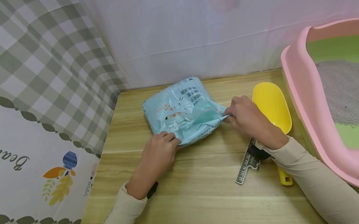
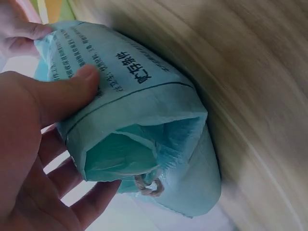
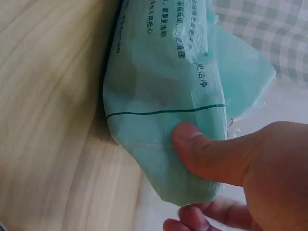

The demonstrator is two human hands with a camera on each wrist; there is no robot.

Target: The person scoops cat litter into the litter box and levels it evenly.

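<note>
A light blue plastic bag with printed text lies on the wooden table, its near edge crumpled. My left hand grips the bag's near left corner; in the left wrist view the thumb lies on the printed side of the bag and the fingers are behind it. A short twisted cord shows beside a gaping fold there. My right hand pinches the opposite corner, drawn out to a point. In the right wrist view the thumb presses the bag below a dark printed line.
A yellow scoop lies right of the bag, partly under my right arm. Beside it is a grey comb-like piece. At the right stands a pink litter box with grey litter on its green floor. Curtains hang behind and left.
</note>
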